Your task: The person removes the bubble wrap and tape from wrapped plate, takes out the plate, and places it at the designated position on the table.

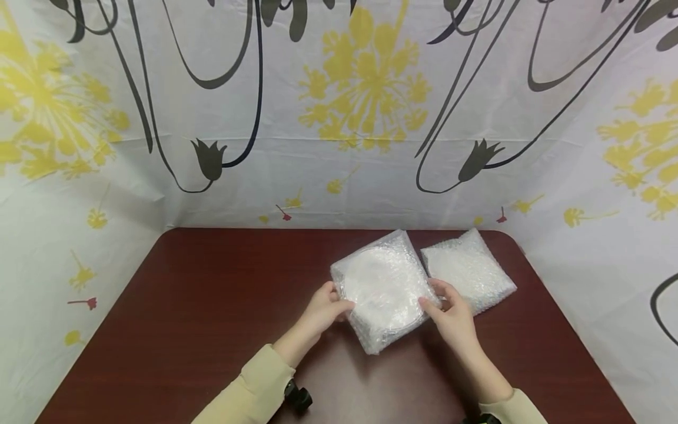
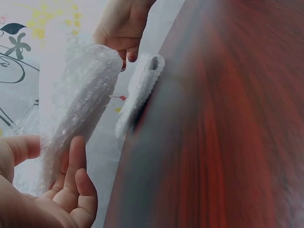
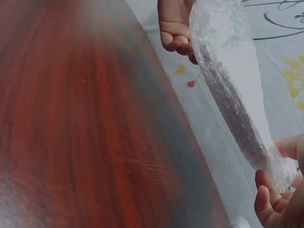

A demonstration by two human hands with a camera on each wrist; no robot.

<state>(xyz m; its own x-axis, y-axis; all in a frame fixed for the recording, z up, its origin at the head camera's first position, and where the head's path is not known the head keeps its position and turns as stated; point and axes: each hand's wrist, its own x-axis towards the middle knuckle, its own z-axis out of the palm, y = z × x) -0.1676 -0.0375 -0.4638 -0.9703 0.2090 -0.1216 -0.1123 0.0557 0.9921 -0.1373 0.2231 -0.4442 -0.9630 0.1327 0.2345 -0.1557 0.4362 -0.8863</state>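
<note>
Left hand [image 1: 327,307] and right hand [image 1: 454,317] just pinch the raised bubble-wrap package [image 1: 381,285] edgewise, so a loose grip could drop it tbh.

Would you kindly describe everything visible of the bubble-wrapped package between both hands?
The package is flat, squarish, in clear, shiny bubble wrap, a round, whitish shape showing inside. Turned askew and raised above the dark red table, left of another wrapped parcel, it is gripped on opposite sides by the left hand and right hand, thumbs on top.
</note>
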